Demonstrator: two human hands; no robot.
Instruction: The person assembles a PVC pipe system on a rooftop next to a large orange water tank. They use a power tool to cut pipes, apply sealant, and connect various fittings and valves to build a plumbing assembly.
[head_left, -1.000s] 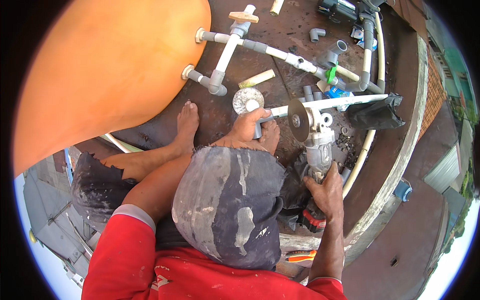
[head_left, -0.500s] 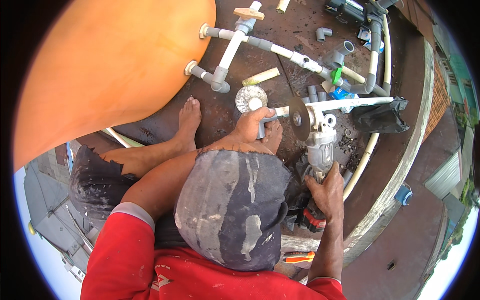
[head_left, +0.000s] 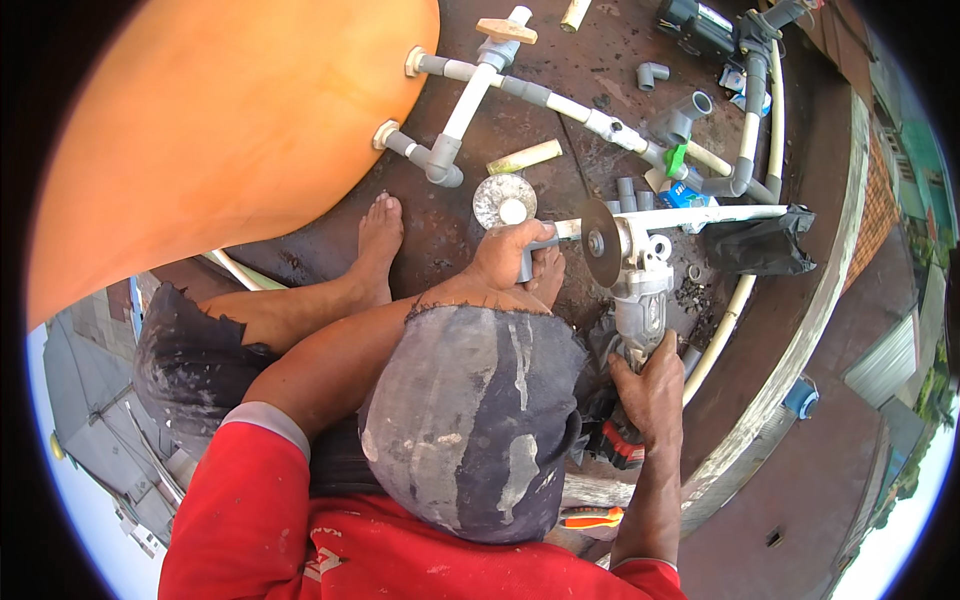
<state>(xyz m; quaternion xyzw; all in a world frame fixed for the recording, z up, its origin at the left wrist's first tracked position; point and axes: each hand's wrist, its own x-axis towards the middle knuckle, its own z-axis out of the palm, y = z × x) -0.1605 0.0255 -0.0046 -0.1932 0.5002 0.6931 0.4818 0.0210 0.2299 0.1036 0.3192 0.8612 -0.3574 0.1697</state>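
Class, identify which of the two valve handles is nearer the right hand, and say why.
The green handle, by the blue packet; the tan handle sits farther from the right hand, near the orange tank.

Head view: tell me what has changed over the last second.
Only the framing clearly shifted: the orange tank and valve handle sit slightly farther right. Nothing was taken up or released: the left hand still grips the grey fitting on the white pipe, the right hand the angle grinder.
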